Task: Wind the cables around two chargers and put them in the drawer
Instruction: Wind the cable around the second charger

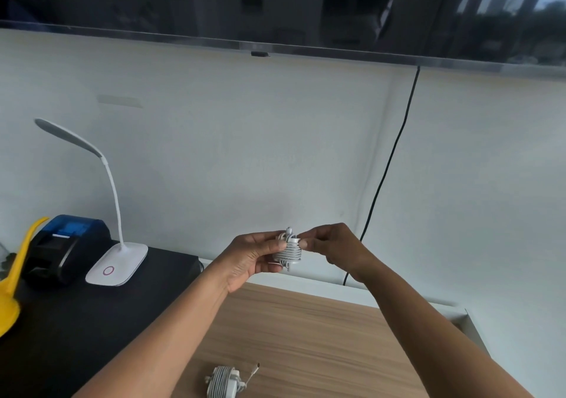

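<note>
A small white charger (288, 252) with its white cable wound in tight turns around it is held up in front of the wall. My left hand (252, 258) grips its body from the left, thumb across the coils. My right hand (332, 247) pinches the cable's end at the charger's top right. A second white charger (223, 382), also wrapped in its cable, lies on the wooden tabletop (321, 336) near the bottom edge, its plug tip (256, 367) sticking out to the right. No drawer is visible.
A black surface (92, 321) on the left carries a white desk lamp (118, 263), a black and blue printer (66, 246) and a yellow object (12, 278). A dark screen (275, 5) hangs above; a black cord (389, 165) runs down the wall.
</note>
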